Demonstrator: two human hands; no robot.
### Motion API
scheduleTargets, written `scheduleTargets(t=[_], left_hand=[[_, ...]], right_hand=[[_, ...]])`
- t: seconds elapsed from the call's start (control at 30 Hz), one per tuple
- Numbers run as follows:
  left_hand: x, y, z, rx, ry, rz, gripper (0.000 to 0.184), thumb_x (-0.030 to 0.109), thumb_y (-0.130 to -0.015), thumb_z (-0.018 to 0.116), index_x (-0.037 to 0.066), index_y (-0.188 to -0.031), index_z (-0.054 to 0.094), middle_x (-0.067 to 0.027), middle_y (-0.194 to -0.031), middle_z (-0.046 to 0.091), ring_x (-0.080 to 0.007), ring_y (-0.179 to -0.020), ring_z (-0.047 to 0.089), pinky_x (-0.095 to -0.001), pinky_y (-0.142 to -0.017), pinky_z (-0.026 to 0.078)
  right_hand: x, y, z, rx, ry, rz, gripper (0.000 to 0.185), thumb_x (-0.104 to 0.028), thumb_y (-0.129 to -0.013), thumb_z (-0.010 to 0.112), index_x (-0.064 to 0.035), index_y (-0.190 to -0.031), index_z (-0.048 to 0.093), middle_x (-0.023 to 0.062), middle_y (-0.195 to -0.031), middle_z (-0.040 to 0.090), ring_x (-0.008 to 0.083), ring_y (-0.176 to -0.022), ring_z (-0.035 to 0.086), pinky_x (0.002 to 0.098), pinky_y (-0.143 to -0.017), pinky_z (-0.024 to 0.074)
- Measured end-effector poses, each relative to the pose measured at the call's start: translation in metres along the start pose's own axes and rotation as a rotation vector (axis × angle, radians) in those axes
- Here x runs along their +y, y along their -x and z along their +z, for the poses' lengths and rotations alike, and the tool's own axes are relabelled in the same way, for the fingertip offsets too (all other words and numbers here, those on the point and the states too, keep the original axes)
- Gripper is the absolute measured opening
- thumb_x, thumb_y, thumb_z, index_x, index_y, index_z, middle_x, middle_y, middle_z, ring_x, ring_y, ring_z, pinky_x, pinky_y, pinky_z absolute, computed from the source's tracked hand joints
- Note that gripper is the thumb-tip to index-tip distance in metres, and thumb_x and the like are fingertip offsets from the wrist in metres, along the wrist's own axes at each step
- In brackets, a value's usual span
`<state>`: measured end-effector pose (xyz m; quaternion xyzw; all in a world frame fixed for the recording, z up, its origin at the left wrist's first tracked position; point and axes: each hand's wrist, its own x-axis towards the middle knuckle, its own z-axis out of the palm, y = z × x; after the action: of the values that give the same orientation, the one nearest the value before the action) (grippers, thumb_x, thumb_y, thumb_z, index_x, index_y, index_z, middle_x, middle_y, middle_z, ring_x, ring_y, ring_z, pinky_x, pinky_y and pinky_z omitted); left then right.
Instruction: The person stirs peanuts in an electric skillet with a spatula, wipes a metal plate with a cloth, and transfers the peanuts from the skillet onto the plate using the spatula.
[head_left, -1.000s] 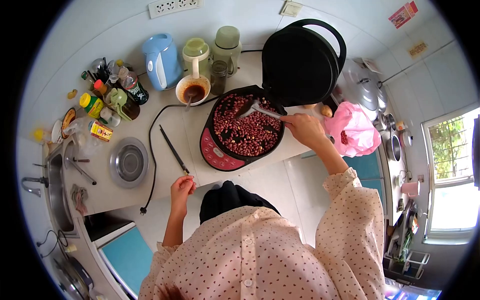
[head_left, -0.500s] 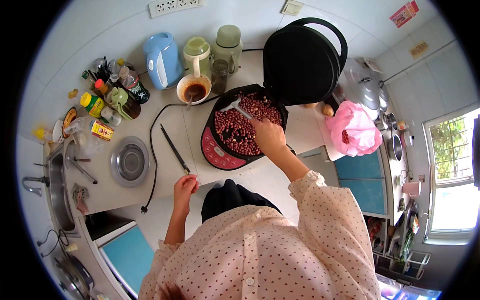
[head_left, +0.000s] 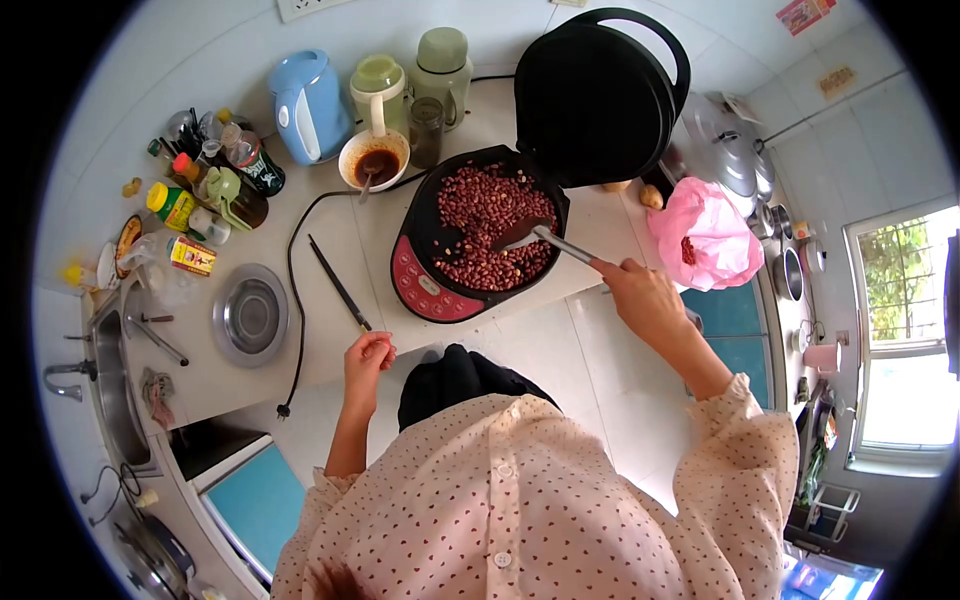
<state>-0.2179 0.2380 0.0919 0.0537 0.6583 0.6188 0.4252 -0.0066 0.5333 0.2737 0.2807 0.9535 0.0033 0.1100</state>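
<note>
My right hand (head_left: 645,293) grips the handle of a spatula (head_left: 562,243), whose blade lies among red-skinned peanuts (head_left: 490,205). The peanuts are spread in the round black pan of an electric griddle (head_left: 428,285) with a red button panel. Its black lid (head_left: 592,105) stands raised behind. A bare patch of the pan shows at the left of the peanuts. Near the counter's front edge my left hand (head_left: 368,357) is closed with fingers curled, nothing visible in it. Beside it lies a pair of dark chopsticks (head_left: 338,280).
A bowl of red-brown sauce (head_left: 374,160) with a spoon stands behind the griddle, near a blue kettle (head_left: 308,108). A loose power cord (head_left: 292,300) crosses the counter by a metal dish (head_left: 250,315). Right of the griddle sits a pink plastic bag (head_left: 705,235) with peanuts inside.
My right hand has moved right and towards me, drawing the spatula from the pan's upper left to its right side. Peanuts have shifted with it. My left hand stays curled near the edge.
</note>
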Motion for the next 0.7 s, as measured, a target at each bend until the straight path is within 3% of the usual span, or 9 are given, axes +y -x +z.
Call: scheduleTargets(t=[0.1, 0.27, 0.4, 0.7], left_hand=[[-0.002, 0.000, 0.002, -0.005, 0.005, -0.012, 0.016, 0.012, -0.087, 0.052, 0.003, -0.099, 0.058, -0.0017, -0.077, 0.058, -0.0080, -0.069, 0.054, -0.0204, -0.062, 0.042], [-0.005, -0.002, 0.003, -0.020, 0.004, -0.015, 0.016, 0.012, -0.087, 0.052, 0.003, -0.099, 0.058, -0.0016, -0.076, 0.058, -0.0080, -0.068, 0.053, -0.0207, -0.062, 0.042], [-0.004, -0.003, 0.002, -0.015, 0.011, -0.002, 0.016, 0.012, -0.087, 0.052, 0.004, -0.099, 0.058, -0.0015, -0.077, 0.058, -0.0080, -0.068, 0.053, -0.0209, -0.062, 0.042], [-0.002, 0.002, -0.009, 0.023, 0.027, -0.012, 0.017, 0.012, -0.086, 0.052, 0.003, -0.099, 0.059, -0.0020, -0.078, 0.059, -0.0083, -0.069, 0.054, -0.0211, -0.063, 0.042]], right_hand=[[-0.005, 0.025, -0.010, -0.035, -0.048, 0.028, 0.036, -0.007, -0.083, 0.046, -0.0174, -0.117, 0.055, 0.0120, -0.079, 0.059, 0.0275, -0.067, 0.062, 0.0392, -0.062, 0.0502], [-0.030, 0.043, -0.007, -0.170, 0.129, -0.011, 0.033, -0.008, -0.083, 0.047, -0.0083, -0.115, 0.053, 0.0131, -0.077, 0.059, 0.0258, -0.063, 0.063, 0.0364, -0.056, 0.0506], [-0.051, 0.039, 0.009, -0.169, 0.154, 0.013, 0.034, -0.009, -0.083, 0.048, -0.0055, -0.117, 0.050, 0.0132, -0.080, 0.058, 0.0263, -0.067, 0.063, 0.0351, -0.058, 0.0506], [-0.060, -0.017, 0.041, 0.037, 0.009, 0.037, 0.034, -0.008, -0.082, 0.048, -0.0080, -0.117, 0.050, 0.0139, -0.082, 0.056, 0.0295, -0.069, 0.062, 0.0388, -0.060, 0.0508]])
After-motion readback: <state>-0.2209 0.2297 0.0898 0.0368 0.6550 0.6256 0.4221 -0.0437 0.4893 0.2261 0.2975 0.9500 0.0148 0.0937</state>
